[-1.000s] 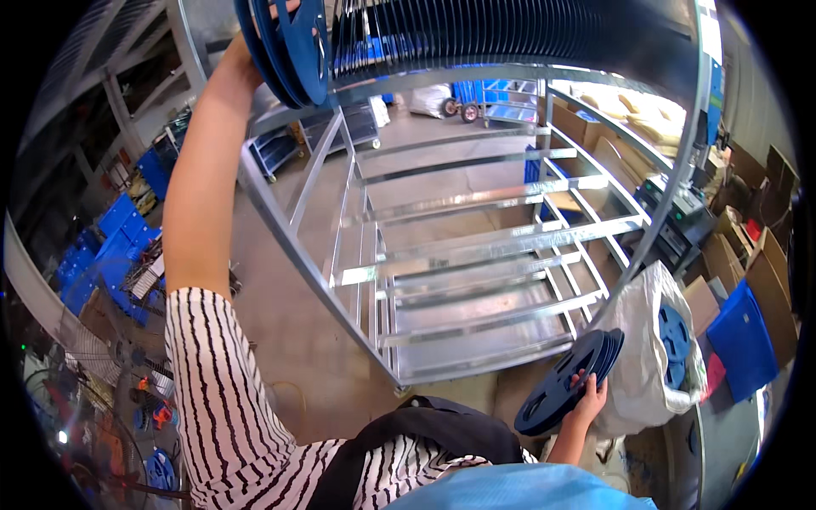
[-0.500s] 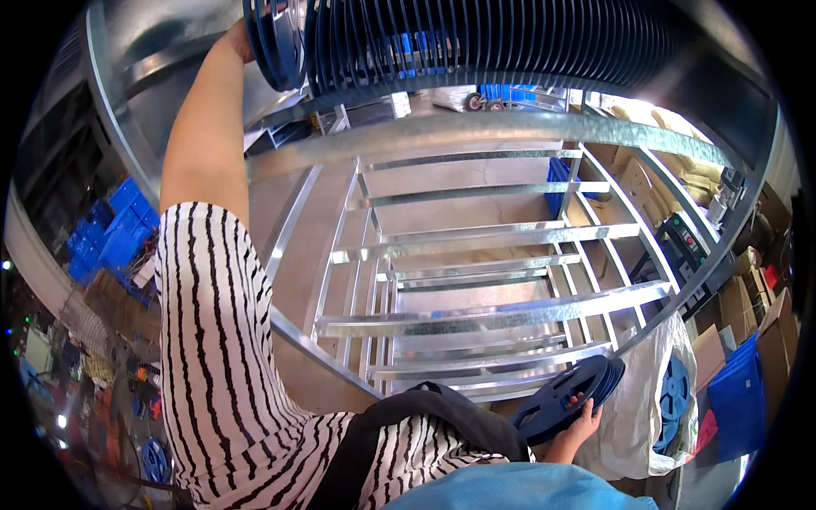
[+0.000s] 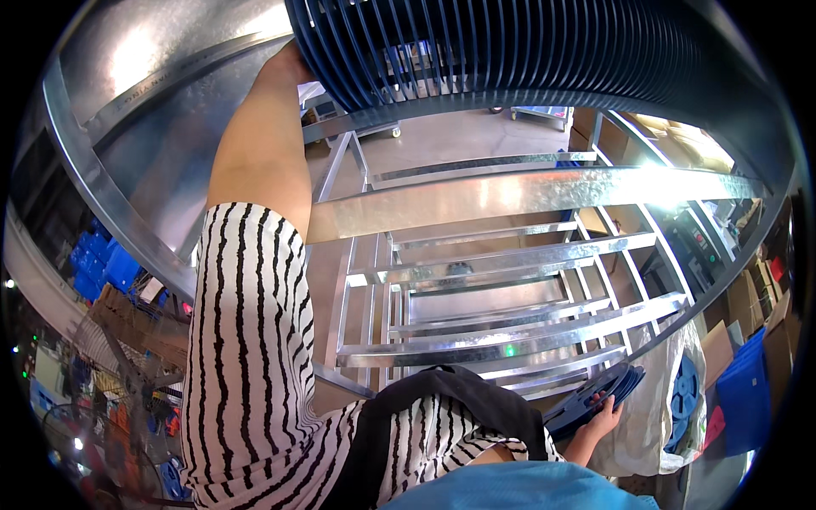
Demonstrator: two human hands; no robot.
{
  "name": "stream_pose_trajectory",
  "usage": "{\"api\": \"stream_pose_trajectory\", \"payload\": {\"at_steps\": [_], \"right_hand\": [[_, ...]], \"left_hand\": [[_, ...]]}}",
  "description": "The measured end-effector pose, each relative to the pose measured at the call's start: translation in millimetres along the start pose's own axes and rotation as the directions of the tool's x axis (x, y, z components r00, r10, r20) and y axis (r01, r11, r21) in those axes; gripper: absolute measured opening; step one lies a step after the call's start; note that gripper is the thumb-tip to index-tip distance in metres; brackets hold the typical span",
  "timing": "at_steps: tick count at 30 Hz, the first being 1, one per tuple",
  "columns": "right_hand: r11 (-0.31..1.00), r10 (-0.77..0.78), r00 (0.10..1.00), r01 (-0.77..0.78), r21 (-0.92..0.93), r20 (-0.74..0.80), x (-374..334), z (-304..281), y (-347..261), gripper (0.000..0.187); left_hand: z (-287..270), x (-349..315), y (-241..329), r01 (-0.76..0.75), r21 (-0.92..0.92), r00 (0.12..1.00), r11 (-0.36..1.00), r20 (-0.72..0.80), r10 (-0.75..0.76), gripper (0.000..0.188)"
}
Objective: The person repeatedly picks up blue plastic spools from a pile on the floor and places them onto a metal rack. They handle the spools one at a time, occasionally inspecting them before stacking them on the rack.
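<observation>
My left hand (image 3: pixel 289 66) is raised to the top shelf of a tall metal rack (image 3: pixel 510 191) and rests against the left end of a long row of dark blue reels (image 3: pixel 510 42) standing on edge there; its fingers are hidden behind the reels. My left arm wears a black-and-white striped sleeve (image 3: pixel 246 340). Low at the right, my right hand (image 3: pixel 599 421) grips a small stack of dark blue reels (image 3: pixel 591 395) held flat beside my hip.
The rack's lower shelves (image 3: pixel 510 340) are bare metal rails. A white sack (image 3: pixel 671 408) with more blue reels stands at the right, beside cardboard boxes (image 3: pixel 722 348) and a blue bin (image 3: pixel 748 391). Blue crates (image 3: pixel 102 268) sit at the left.
My head has moved closer under the top shelf, so the row of reels now fills the upper view. My left hand stays at the row's end; my right hand still carries its stack.
</observation>
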State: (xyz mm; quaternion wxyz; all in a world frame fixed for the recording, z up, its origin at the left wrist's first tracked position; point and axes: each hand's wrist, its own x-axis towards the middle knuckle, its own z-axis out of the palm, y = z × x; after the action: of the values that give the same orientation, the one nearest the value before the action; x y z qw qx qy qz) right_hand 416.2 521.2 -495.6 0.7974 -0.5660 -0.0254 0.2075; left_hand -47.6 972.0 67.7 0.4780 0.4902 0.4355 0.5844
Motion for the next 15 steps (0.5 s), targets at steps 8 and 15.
{"api": "stream_pose_trajectory", "payload": {"at_steps": [8, 15], "right_hand": [[0.997, 0.033, 0.999, -0.033, 0.072, -0.003, 2.5, 28.3, 2.9, 0.024], [0.997, 0.061, 0.998, -0.06, 0.055, -0.005, -7.8, 23.6, 2.0, 0.024]], "left_hand": [[12.4, -31.7, 2.8, 0.021, 0.2, 0.997, 0.979, 0.072, -0.036, 0.049], [10.8, -28.9, 4.5, 0.008, 0.253, 0.996, 0.968, 0.085, -0.03, 0.059]]}}
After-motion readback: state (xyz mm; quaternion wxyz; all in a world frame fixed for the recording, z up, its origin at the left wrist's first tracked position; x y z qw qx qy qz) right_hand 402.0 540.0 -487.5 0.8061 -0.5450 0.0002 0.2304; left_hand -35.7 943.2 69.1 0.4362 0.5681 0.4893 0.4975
